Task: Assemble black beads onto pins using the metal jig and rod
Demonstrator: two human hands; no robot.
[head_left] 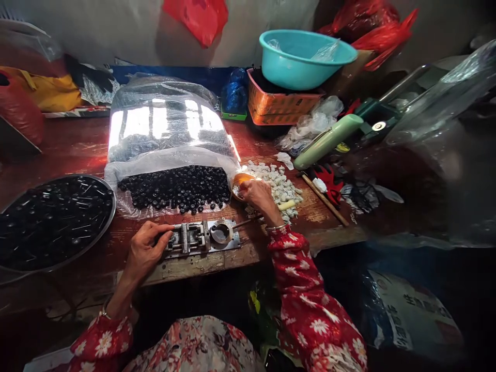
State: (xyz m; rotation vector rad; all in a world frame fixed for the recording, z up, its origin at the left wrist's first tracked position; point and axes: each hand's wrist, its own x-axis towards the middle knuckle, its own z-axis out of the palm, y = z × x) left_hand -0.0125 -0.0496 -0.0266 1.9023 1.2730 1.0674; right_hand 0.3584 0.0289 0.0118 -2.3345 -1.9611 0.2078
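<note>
Steel was the main thing here: a small bolted steel jig (201, 237) sat at the near edge of a worn wooden bench (77, 155), around 6 o'clock from where the person was looking, with a round cup set into its right end. The left hand (149, 245) was on the jig's left end, fingers (165, 232) curled in a narrow hold, though I couldn't tell if they were pinching anything or just resting there. The right hand (259, 199) was curled narrowly over a small amber dish (242, 185), around 1 o'clock from the jig, and I couldn't tell if it was really gripping it. My read is that the work in hand was at the jig, and the next move there would call for careful fingertip work. A heap of white chips (275, 188) sat at 2 o'clock, black beads in a clear mesh bag (174, 188) at 12, and a round metal tray (112, 206) of black beads at 9. Farther out at 1 o'clock was a teal plastic basin (306, 59). The printed sack (411, 315) at 4 o'clock had Chinese lettering, too warped to read, and I saw no brands.
</note>
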